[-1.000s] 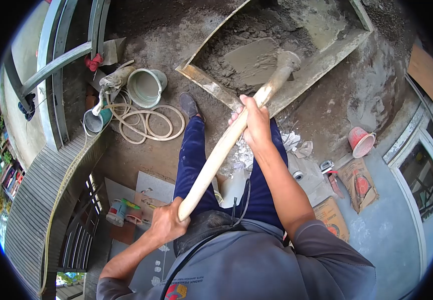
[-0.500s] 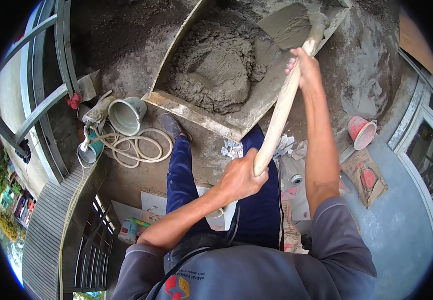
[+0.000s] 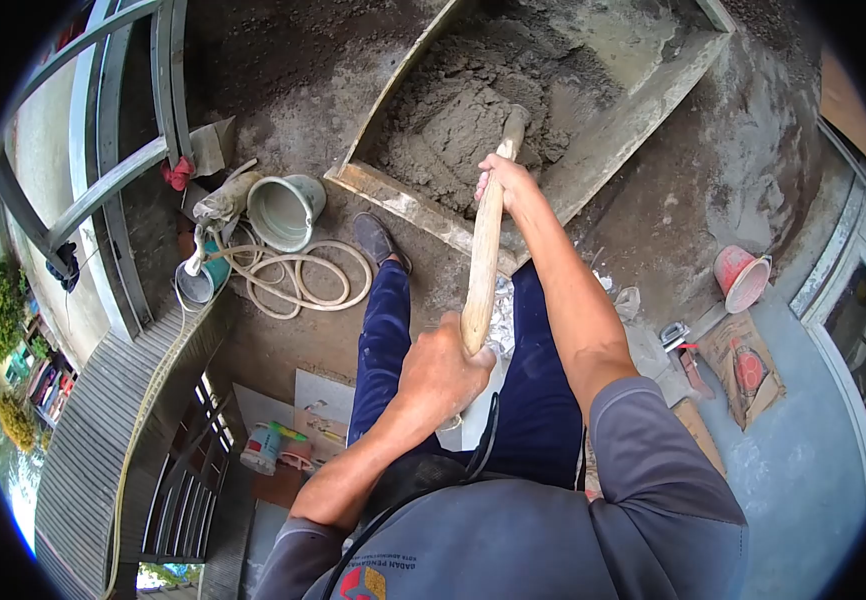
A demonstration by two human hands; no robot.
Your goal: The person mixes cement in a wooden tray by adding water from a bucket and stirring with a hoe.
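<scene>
My left hand (image 3: pixel 443 372) is wrapped around the butt end of a hoe's pale wooden handle (image 3: pixel 484 255), in front of my body. Farther up the same handle, my right hand (image 3: pixel 507 184) is closed around it. The hoe's head end sits in wet grey mortar (image 3: pixel 453 140), and its blade is hidden there. Low boards form a mixing trough (image 3: pixel 403 207) around the mortar. My shoe (image 3: pixel 381 242) stands on the ground just outside the trough's near edge.
Left of my foot are a grey bucket (image 3: pixel 287 213), a coiled hose (image 3: pixel 328 300) and a smaller teal bucket (image 3: pixel 215 270). To the right lie a red bucket (image 3: pixel 742 277), a trowel (image 3: pixel 673 335) and a brown paper sack (image 3: pixel 743 370). A metal frame (image 3: pixel 113 205) rises at the left.
The hoe's head has swung left from the trough's right side into the mortar, and its blade has gone out of sight. Both hands moved left with the handle, keeping their grip.
</scene>
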